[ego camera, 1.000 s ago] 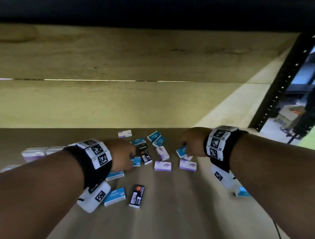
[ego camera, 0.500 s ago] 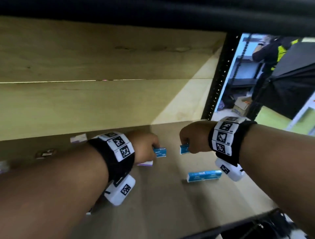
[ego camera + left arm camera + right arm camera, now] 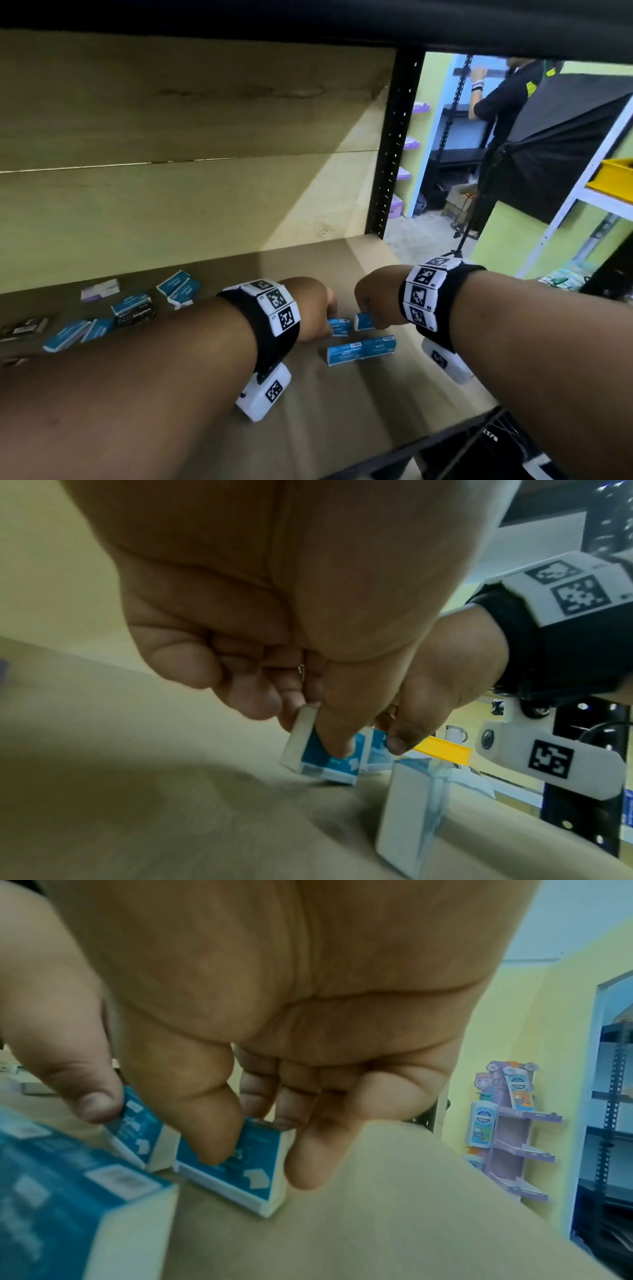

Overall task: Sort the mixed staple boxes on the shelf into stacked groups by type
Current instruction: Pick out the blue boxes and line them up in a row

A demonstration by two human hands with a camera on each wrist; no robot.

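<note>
The wooden shelf (image 3: 342,411) fills the head view, and compared with a second ago the view has swung right: the scattered mix of staple boxes that lay under both hands now sits well off to the left, and the black shelf upright (image 3: 394,144) with the room beyond it has come into sight. Both hands have travelled to the right end of the board, each carrying a blue box; I judge the blue type is being gathered here, apart from the mixed pile (image 3: 130,308). That pile holds blue, purple-and-white and black boxes, so most of the sorting looks undone. Already lying at the spot is a row of blue boxes (image 3: 361,349), nearer the person than the two in hand. The left hand (image 3: 308,308) pinches its blue staple box (image 3: 325,758) between thumb and fingertips, tilted on one edge with its lower corner at or just above the board, other fingers curled in. The right hand (image 3: 376,301) pinches a second blue box (image 3: 240,1167) the same way, thumb on the printed face, fingers behind, the little finger hanging straighter. The two held boxes are just beside each other, nearly touching.
</note>
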